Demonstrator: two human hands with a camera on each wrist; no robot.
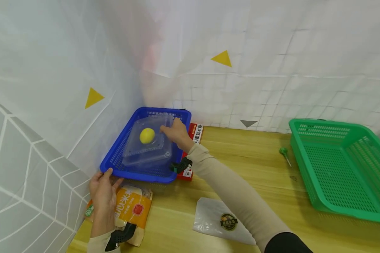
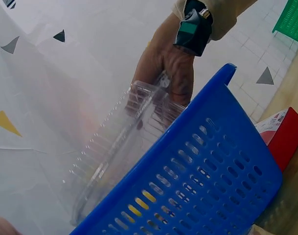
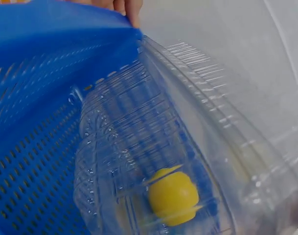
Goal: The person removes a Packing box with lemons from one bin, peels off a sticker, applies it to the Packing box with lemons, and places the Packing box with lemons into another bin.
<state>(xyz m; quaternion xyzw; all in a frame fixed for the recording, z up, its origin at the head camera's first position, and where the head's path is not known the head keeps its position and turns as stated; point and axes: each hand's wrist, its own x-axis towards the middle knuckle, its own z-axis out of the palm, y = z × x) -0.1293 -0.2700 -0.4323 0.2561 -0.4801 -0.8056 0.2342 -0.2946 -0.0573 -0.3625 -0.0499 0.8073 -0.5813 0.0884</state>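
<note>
A blue plastic basket (image 1: 131,174) is tilted in the back left corner. At its near left corner, my left hand (image 1: 102,193) grips the rim, thumb on top. Inside the basket lies a clear plastic clamshell box (image 1: 159,153), and a round yellow lemon-like thing (image 1: 147,135) shows within it. With my right hand (image 1: 178,134) I pinch the box's far right edge. In the left wrist view, the fingers of that hand curl over the edge of the box, which stands up above the rim. The right wrist view shows the yellow thing (image 3: 174,197) through the plastic.
A red box (image 1: 194,135) lies partly beneath the basket's right side. Orange snack packets (image 1: 133,207) lie below the left hand. A clear bag with a dark label (image 1: 215,218) is at the front. To the right are a green lollipop (image 1: 283,151) and a green basket (image 1: 318,196).
</note>
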